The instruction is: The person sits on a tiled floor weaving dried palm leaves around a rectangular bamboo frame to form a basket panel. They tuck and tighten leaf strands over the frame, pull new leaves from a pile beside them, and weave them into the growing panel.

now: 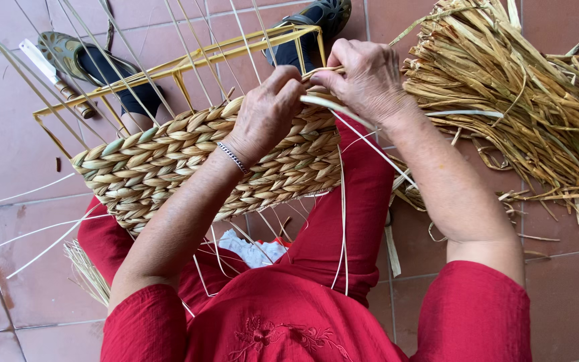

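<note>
Both hands pinch one pale strand (pixel 343 110) at the woven basket (pixel 189 167) rim: left hand (pixel 266 110), right hand (pixel 363 77). Overtight pulling could snap it or distort the yellow frame (pixel 189 64).

Bright, even daylight fills the scene, soft and without glare. Shadows are faint, just a dim patch on the floor (pixel 15 154) beneath the woven basket (pixel 189 167). Focus is sharp throughout, with slight wide-angle stretching at the edges
</note>
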